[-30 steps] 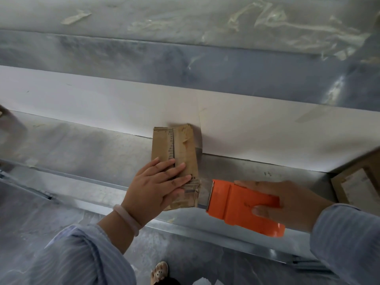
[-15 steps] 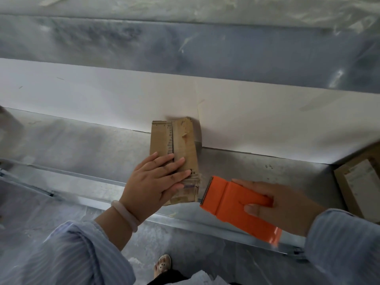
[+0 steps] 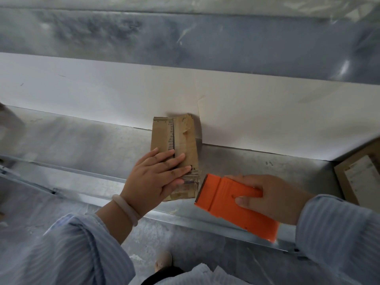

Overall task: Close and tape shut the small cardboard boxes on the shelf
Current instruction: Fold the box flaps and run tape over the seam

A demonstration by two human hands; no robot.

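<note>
On the metal shelf (image 3: 82, 153), mid-span, a small cardboard box (image 3: 185, 140) is sitting lengthwise. Its far end is touching the white back panel (image 3: 82, 95) and its near end is stopping just short of the front lip (image 3: 185, 220). Another metal shelf (image 3: 185, 38) is running overhead, and grey floor (image 3: 195, 241) is showing below the lip.

A long stretch of shelf is running left of the box to the frame edge. On the right, a shorter stretch is separating it from a second box (image 3: 359, 175), partly cut off at the right edge.

Left hand (image 3: 152, 179) is pressing flat on the box's near half, fingers straight and slightly spread, tips reaching across the centre seam. Flaps are lying down, and clear tape is showing on the near end by the fingertips.

Right hand (image 3: 273, 194) is gripping an orange tape dispenser (image 3: 226, 202), fingers and thumb curled round its body. Its front edge is sitting just beside the box's near right corner; can't tell if it's touching. Its back end is overhanging the lip.
</note>
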